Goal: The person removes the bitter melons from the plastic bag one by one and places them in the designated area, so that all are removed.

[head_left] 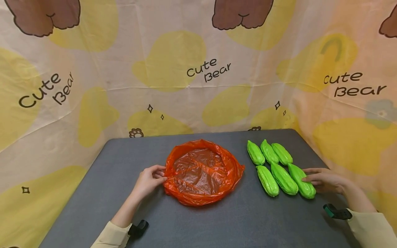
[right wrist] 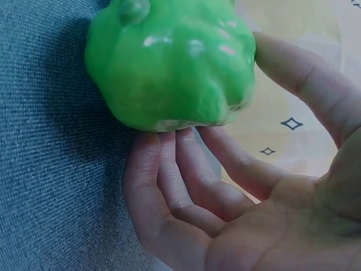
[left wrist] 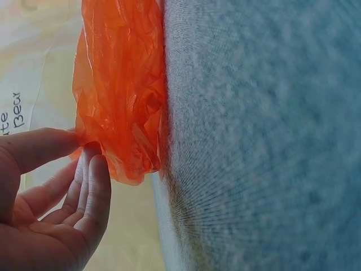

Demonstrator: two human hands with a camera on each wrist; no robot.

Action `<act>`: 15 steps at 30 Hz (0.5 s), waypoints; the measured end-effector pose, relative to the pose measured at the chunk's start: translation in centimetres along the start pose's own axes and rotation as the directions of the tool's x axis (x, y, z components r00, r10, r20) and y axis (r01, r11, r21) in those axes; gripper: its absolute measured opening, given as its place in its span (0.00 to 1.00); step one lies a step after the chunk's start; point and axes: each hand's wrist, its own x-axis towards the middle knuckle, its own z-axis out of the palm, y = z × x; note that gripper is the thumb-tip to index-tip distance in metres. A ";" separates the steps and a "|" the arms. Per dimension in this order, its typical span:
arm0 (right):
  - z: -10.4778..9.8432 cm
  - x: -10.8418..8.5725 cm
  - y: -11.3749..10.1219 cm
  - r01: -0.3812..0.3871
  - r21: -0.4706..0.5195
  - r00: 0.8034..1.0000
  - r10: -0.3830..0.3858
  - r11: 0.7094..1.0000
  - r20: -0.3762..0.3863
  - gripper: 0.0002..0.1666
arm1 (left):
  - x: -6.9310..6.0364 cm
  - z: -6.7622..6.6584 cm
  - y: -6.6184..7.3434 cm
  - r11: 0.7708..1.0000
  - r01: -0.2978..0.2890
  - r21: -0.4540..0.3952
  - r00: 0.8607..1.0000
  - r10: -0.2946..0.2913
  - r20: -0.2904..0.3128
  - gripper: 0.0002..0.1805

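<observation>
In the head view, an orange-red plastic bag [head_left: 201,201] sits mid-table, its mouth spread wide and facing up. My left hand [head_left: 150,179] pinches the left side of its rim between thumb and fingers; the left wrist view shows the thin crumpled plastic [left wrist: 121,96] at the fingertips. To the right, several bright green bitter melons lie in two rows. My right hand [head_left: 328,181] grips the front-right bitter melon [head_left: 302,184] from its right side. Up close in the right wrist view, that glossy, ridged bitter melon [right wrist: 175,68] has the thumb on one side and fingertips on another.
Other bitter melons [head_left: 283,179] lie close beside the gripped one, with a back row [head_left: 255,153] behind them. A grey table [head_left: 130,155] bears everything. Printed cloth [head_left: 173,69] stands along its back and both sides. Dark bands [head_left: 336,212] are on both wrists.
</observation>
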 end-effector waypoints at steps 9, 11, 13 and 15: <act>0.0 0.3 -0.2 -0.001 0.076 1.000 0.001 0.997 0.012 0.49 | 0.0 0.0 -0.1 1.000 0.005 0.001 1.000 -0.005 -0.002 0.18; 0.0 0.4 -0.2 -0.005 0.079 1.000 0.004 0.997 0.010 0.48 | 0.0 0.0 -0.1 1.000 0.006 0.001 1.000 -0.006 -0.001 0.18; 0.0 0.4 -0.2 -0.005 0.081 1.000 0.004 0.997 0.012 0.47 | 0.0 0.0 -0.1 1.000 0.007 -0.001 1.000 -0.007 -0.001 0.18; 0.0 0.5 -0.2 -0.005 0.082 1.000 0.004 0.997 0.012 0.46 | 0.0 0.0 -0.2 1.000 0.008 -0.001 1.000 -0.008 0.000 0.18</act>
